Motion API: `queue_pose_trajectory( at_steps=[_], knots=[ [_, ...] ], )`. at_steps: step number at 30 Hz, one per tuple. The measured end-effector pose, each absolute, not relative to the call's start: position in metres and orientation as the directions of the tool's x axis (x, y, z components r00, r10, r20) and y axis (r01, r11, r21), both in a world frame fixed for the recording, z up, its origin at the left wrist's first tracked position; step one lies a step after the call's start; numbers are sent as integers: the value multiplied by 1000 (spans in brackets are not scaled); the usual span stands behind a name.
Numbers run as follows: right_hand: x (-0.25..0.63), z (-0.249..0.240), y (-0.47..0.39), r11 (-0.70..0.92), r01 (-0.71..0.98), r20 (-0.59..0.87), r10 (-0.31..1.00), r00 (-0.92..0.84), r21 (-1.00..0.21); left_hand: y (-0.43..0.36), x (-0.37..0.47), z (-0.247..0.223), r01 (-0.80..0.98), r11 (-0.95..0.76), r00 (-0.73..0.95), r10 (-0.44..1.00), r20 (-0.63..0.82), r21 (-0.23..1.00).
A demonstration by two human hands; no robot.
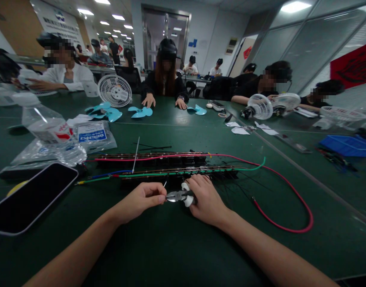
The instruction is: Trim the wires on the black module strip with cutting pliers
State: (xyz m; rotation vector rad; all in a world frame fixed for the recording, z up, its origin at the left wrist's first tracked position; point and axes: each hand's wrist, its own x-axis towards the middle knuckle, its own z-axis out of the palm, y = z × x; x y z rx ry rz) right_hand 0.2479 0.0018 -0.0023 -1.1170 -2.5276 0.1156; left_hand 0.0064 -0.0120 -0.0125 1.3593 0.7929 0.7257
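Note:
My right hand (pixel 205 197) is wrapped round a pair of small cutters (pixel 177 195) with white on the handles, their jaws pointing left. At the jaw tips, my left hand (pixel 144 197) pinches the end of a thin pale strip (pixel 165 184), probably a cable tie. Just beyond both hands lies a black slotted strip (pixel 183 173) with a green wire (pixel 147 174) along it. Behind it is a second black strip (pixel 177 159), and a red cable (pixel 231 156) runs over it and loops at the right. A white tie (pixel 136 153) sticks up from the bundle.
A black phone (pixel 33 199) lies at the left, near a plastic bottle (pixel 48 123) and a clear bag (pixel 95 133). Light blue fan blades (pixel 139 112) and white fan grilles (pixel 115 91) stand farther back. A blue tray (pixel 347 145) is at the right. Several people sit beyond.

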Motion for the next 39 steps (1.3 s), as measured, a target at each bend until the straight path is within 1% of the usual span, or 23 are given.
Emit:
queue_pose_trajectory(
  at_steps=[10,18,29,32,36,39],
  knots=[
    [242,-4,2,728,674,317,673,-668,-128,-12,6,-5,73,43,635,768,-79,996],
    [239,-5,4,743,665,326,650,-686,-82,-12,7,-5,38,59,673,737,-69,998],
    [241,-3,6,759,651,323,614,-721,9,-10,6,-2,83,50,717,691,-94,995],
    [242,-2,6,766,643,323,606,-727,10,-10,7,-1,86,43,715,694,-91,995],
    [242,0,6,775,631,326,605,-726,-34,-12,8,-1,88,62,691,715,-106,994],
    [243,0,5,761,645,322,628,-709,-63,-13,9,-1,88,59,654,749,-103,994]
  ],
)
